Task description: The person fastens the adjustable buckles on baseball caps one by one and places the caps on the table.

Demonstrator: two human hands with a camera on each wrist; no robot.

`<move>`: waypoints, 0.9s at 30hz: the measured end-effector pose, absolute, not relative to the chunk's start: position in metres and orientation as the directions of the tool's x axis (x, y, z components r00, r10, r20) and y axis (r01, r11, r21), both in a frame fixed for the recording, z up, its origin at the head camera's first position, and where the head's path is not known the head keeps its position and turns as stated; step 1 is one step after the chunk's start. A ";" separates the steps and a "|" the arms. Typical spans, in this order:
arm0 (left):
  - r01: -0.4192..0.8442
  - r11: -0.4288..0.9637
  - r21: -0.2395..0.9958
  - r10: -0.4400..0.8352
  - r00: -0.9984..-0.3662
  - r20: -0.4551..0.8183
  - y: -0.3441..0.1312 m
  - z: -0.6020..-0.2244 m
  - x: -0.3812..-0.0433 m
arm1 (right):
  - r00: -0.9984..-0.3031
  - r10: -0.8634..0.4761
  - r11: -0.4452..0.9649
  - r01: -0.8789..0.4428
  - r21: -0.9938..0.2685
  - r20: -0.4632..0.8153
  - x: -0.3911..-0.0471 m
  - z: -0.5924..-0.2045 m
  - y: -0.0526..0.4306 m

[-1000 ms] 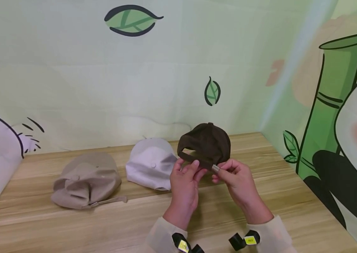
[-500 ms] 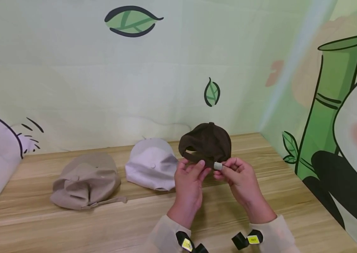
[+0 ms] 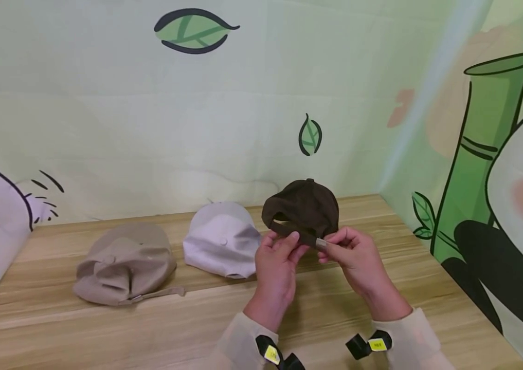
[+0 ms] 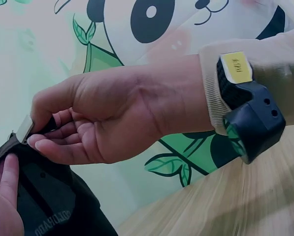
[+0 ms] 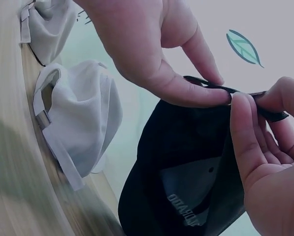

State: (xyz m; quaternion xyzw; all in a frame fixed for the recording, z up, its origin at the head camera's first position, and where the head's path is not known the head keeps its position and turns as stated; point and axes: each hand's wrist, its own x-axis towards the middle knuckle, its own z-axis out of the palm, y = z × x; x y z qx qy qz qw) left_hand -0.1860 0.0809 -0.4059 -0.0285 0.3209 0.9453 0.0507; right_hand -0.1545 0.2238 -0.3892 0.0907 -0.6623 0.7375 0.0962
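Note:
A dark brown baseball cap (image 3: 314,208) is held up above the table, its back opening towards me. My left hand (image 3: 276,272) pinches the cap's back strap (image 3: 306,238) between thumb and fingers. Close to its right, my right hand (image 3: 360,264) pinches the strap around the metal buckle (image 3: 321,243). In the left wrist view the buckle (image 4: 24,129) sits under the right thumb. The right wrist view shows both hands meeting at the strap above the cap's dark inside (image 5: 186,162), where pale lettering is visible. Fingers partly cover the strap's end.
A white cap (image 3: 221,239) lies just left of the brown one, and a beige cap (image 3: 127,262) lies further left, its loose strap (image 3: 164,293) on the wooden table (image 3: 104,334). Behind stands a printed backdrop (image 3: 242,128), which also runs along the right side.
The brown cap and both hands have shifted slightly right. The right hand has drawn a little further right, away from the left hand, and the buckle has turned in its fingers.

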 end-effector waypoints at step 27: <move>-0.125 -0.783 0.610 0.085 -0.992 -0.093 0.083 -0.405 -0.182 | -0.961 -0.006 -0.118 -0.275 -0.954 0.278 -0.154 -0.392 0.222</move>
